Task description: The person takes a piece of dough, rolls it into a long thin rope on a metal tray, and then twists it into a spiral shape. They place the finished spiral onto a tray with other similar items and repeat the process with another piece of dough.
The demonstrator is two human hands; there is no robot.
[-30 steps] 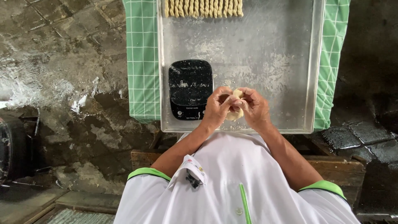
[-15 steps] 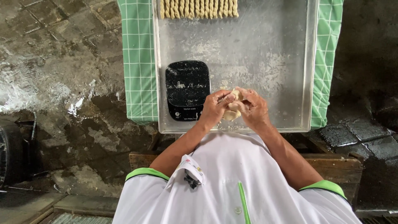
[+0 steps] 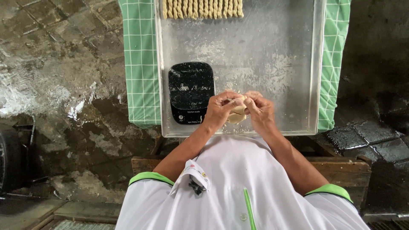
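**Both hands closed on one dough lump, near edge of tray**

Setting: green checked cloth [image 3: 140,64] covers the work surface. On it lies a large flat metal tray [image 3: 317,68], floured in streaks. Wet, dark stone floor [image 3: 64,64] surrounds the table on the left.

On tray, far edge: a row of twisted dough sticks [image 3: 202,8], laid side by side, partly cut off by the top of the view. On tray, near-left: black kitchen scale [image 3: 190,91], dusted with flour, nothing on its plate.

Dough lump [image 3: 237,113]: pale, small, held between the two hands just right of the scale, above the tray's near part. Mostly covered by fingers; its shape cannot be told.

Left hand [image 3: 219,110]: fingers curled tight onto the lump from the left, knuckles up, wrist just beside the scale's right edge. Grasping the dough.

Right hand [image 3: 260,111]: fingers bent inward, pinching the same lump from the right, thumb tips of both hands meeting on top. Grasping the dough.

Forearms run up from the white shirt [image 3: 238,187], converging at the lump.

Versus half a second earlier: hands and lump keep the same place beside the scale; grip stays closed on both sides. Fingers look slightly shifted over the dough.
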